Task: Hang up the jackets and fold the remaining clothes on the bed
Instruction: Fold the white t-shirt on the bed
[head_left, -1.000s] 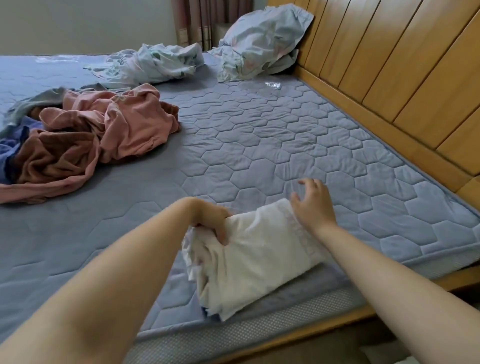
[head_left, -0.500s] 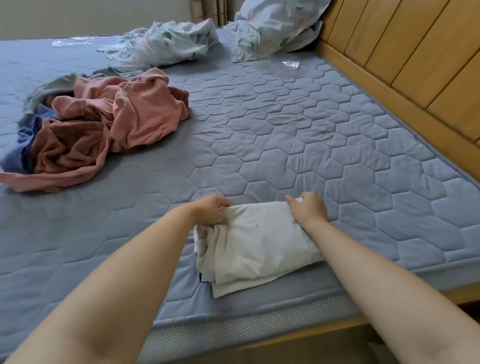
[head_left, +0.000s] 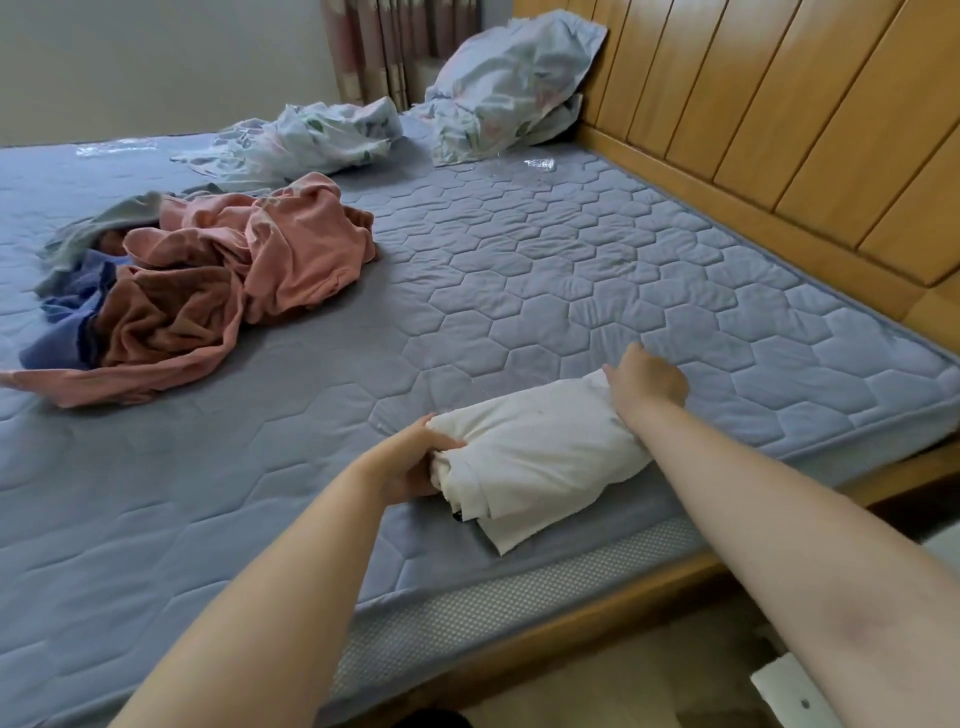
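A folded white garment lies on the blue quilted mattress near its front edge. My left hand grips the garment's left end, fingers curled round the bunched layers. My right hand holds its far right end, fingers curled over the cloth's edge. A crumpled pile of clothes, pink, brown, blue and grey, sits further back on the left of the bed.
A wooden headboard runs along the right side. A floral pillow leans against it at the far end, with a rumpled floral sheet beside it. The wooden bed frame edges the mattress in front.
The white garment has shifted right and slightly away along the mattress edge. My left hand has changed from the top corner to gripping the left end; my right hand still holds the right end.
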